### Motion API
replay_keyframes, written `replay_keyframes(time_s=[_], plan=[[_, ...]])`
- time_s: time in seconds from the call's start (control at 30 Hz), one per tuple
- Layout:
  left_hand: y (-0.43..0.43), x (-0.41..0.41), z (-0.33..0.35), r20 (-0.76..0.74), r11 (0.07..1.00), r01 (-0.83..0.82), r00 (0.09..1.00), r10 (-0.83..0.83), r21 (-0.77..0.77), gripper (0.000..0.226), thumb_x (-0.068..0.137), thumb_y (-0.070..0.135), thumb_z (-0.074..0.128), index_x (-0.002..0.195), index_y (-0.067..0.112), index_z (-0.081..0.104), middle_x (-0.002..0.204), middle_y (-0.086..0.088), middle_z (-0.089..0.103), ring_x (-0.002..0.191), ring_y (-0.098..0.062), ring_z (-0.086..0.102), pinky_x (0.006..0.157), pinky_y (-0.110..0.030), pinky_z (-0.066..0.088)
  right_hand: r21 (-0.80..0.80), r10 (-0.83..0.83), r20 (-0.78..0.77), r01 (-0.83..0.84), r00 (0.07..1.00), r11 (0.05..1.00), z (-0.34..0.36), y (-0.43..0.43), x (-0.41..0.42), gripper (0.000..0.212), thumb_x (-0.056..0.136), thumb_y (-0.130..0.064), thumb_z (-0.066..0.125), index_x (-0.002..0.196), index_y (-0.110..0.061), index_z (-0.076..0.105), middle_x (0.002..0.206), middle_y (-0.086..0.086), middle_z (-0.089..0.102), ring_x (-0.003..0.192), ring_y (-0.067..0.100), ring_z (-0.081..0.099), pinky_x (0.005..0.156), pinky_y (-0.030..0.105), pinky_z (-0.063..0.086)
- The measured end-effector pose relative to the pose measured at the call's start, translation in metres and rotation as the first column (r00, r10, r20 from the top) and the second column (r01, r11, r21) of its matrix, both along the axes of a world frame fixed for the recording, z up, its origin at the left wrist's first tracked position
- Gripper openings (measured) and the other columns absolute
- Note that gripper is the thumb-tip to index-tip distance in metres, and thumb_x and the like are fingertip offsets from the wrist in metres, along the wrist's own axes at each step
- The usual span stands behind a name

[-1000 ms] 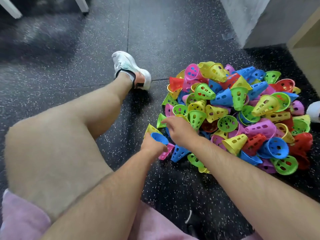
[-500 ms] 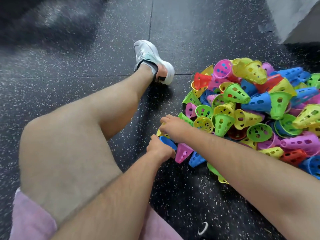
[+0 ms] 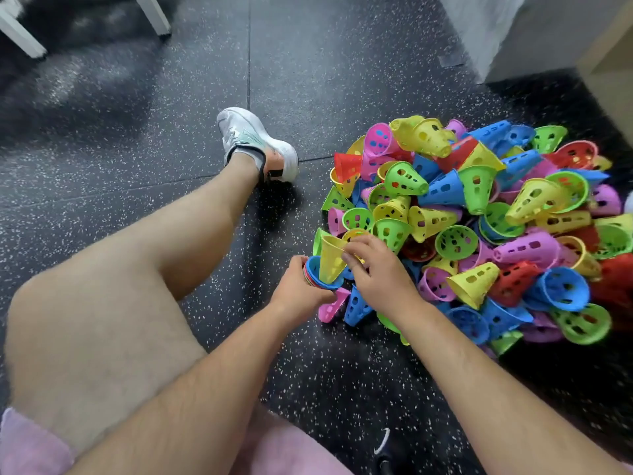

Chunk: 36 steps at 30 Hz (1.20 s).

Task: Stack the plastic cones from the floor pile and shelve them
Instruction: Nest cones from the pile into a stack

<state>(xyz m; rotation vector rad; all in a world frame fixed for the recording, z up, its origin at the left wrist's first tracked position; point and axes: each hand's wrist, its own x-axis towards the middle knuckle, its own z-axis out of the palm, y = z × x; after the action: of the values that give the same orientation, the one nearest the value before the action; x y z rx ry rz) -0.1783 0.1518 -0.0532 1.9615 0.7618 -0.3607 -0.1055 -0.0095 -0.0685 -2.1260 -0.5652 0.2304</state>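
Fingers point(image 3: 356, 247) of my right hand point(image 3: 380, 272) pinching 1 yellow cone point(image 3: 329, 258), its narrow end inside the blue-rimmed stack point(image 3: 312, 270) gripped by my left hand point(image 3: 299, 291), pile of cones point(image 3: 496, 217) just beyond my right fingertips, on the speckled floor point(image 3: 205, 80)

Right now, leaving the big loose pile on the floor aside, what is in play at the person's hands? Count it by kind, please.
Bare hands: 2, the left hand and the right hand.
Yellow plastic cone, pinched by the right hand: 1.
Nested stack of plastic cones, blue on top, gripped by the left hand: 1.
Total: 4.
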Motion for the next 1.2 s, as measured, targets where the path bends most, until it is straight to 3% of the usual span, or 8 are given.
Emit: replay_keyframes(time_s=[0.2,0.33,0.43,0.57,0.7,0.83,1.0,1.2], plan=[[-0.007,0.011,0.034,0.095,0.993,0.099,0.990,-0.105,0.065,0.064,0.071,0.027,0.092,0.121,0.022,0.053,0.105,0.005,0.069,0.085,-0.007,0.068,0.072,-0.024,0.055,0.075,0.041,-0.037,-0.038,0.998,0.996,0.024,-0.009,-0.016,0.023,0.101,-0.021,0.058,0.118,-0.014,0.070,0.122,-0.003,0.060,0.111,-0.001,0.049,0.098,0.011,0.037],[0.014,0.027,0.077,0.095,0.922,0.320,0.933,-0.346,0.220,0.071,0.066,0.046,0.094,0.121,0.025,0.056,0.103,0.008,0.072,0.090,-0.010,0.071,0.079,-0.033,0.061,0.141,0.067,-0.055,-0.058,0.996,0.988,0.049,-0.012,-0.016,0.028,0.103,-0.024,0.053,0.128,-0.022,0.066,0.133,-0.007,0.056,0.122,-0.009,0.042,0.105,0.015,0.037],[0.032,0.037,0.102,0.051,0.847,0.437,0.880,-0.472,0.303,0.086,0.053,0.062,0.090,0.123,0.025,0.055,0.106,0.007,0.072,0.097,-0.014,0.071,0.089,-0.041,0.059,0.201,0.124,-0.102,-0.102,0.987,0.974,0.061,-0.007,-0.024,0.032,0.104,-0.027,0.050,0.134,-0.027,0.062,0.139,-0.016,0.049,0.128,-0.018,0.034,0.106,0.003,0.023],[0.037,0.033,0.100,0.004,0.802,0.487,0.854,-0.521,0.347,0.078,0.063,0.050,0.093,0.124,0.022,0.053,0.107,0.005,0.069,0.095,-0.015,0.068,0.086,-0.037,0.058,0.177,0.154,-0.181,-0.122,0.971,0.977,0.056,0.001,-0.038,0.038,0.104,-0.027,0.051,0.141,-0.034,0.055,0.152,-0.011,0.039,0.140,-0.004,0.029,0.108,0.005,0.018],[0.031,0.023,0.077,-0.071,0.815,0.515,0.853,-0.517,0.264,0.067,0.070,0.038,0.090,0.121,0.022,0.049,0.093,0.002,0.070,0.070,-0.012,0.066,0.063,-0.034,0.059,0.109,0.178,-0.248,-0.155,0.952,0.982,0.038,-0.003,-0.050,0.042,0.103,-0.025,0.053,0.142,-0.041,0.052,0.150,-0.015,0.039,0.139,-0.006,0.029,0.105,0.000,0.020],[0.038,0.026,0.062,-0.185,0.724,0.616,0.787,-0.589,0.311,0.064,0.072,0.035,0.089,0.119,0.016,0.049,0.100,-0.001,0.068,0.084,-0.020,0.068,0.068,-0.034,0.054,0.072,0.102,-0.226,-0.088,0.969,0.993,0.023,0.002,-0.055,0.042,0.102,-0.022,0.053,0.142,-0.033,0.053,0.137,-0.017,0.049,0.129,-0.004,0.041,0.102,0.006,0.030],[0.052,0.023,0.048,-0.368,0.653,0.709,0.701,-0.611,0.266,0.063,0.070,0.036,0.085,0.115,0.017,0.044,0.093,-0.012,0.075,0.077,-0.025,0.069,0.067,-0.037,0.056,-0.312,0.023,-0.109,-0.056,0.994,0.948,-0.014,0.018,-0.050,0.031,0.101,-0.020,0.050,0.130,-0.015,0.061,0.124,0.002,0.060,0.120,0.021,0.046,0.105,0.038,0.040],[0.054,0.025,0.037,-0.350,0.643,0.734,0.674,-0.650,0.219,0.067,0.070,0.036,0.089,0.118,0.018,0.044,0.098,-0.004,0.069,0.088,-0.022,0.067,0.075,-0.041,0.056,-0.717,0.143,-0.028,-0.120,0.989,0.687,-0.043,0.036,-0.049,0.022,0.100,-0.029,0.054,0.117,-0.016,0.059,0.116,0.002,0.058,0.112,0.025,0.042,0.096,0.038,0.038]])
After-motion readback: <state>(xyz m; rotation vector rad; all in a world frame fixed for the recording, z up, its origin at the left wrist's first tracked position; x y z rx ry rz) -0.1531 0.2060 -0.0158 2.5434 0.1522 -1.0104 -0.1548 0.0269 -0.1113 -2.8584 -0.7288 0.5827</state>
